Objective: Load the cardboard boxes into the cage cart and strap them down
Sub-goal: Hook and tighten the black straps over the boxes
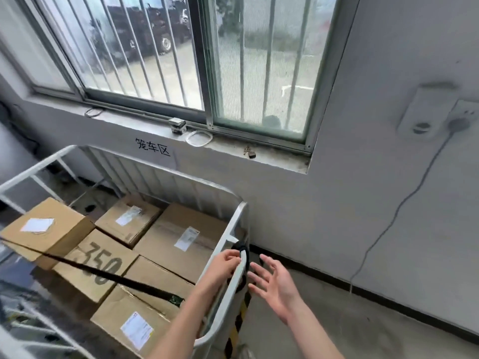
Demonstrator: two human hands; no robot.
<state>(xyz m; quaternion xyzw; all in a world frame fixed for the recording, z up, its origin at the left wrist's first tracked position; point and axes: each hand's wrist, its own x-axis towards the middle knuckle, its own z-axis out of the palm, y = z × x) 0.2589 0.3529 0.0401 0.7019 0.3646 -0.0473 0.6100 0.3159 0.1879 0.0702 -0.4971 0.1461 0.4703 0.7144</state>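
Strapping stage: left grip (228,257) pinches the strap (103,274) at the cart (233,281) rail, right grip (274,281) open and empty, probably knotting next.

brown taped cardboard boxes (181,237) with white labels, one marked 350, fill the white tubular steel cage cart (239,218) at 7 o'clock, a black flat webbing strap (103,275) stretched over them from 9 o'clock to the cart's 3 o'clock rail.

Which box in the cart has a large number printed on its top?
The box marked 350, near the cart's middle, with the black strap running across it. The other boxes show only white labels.
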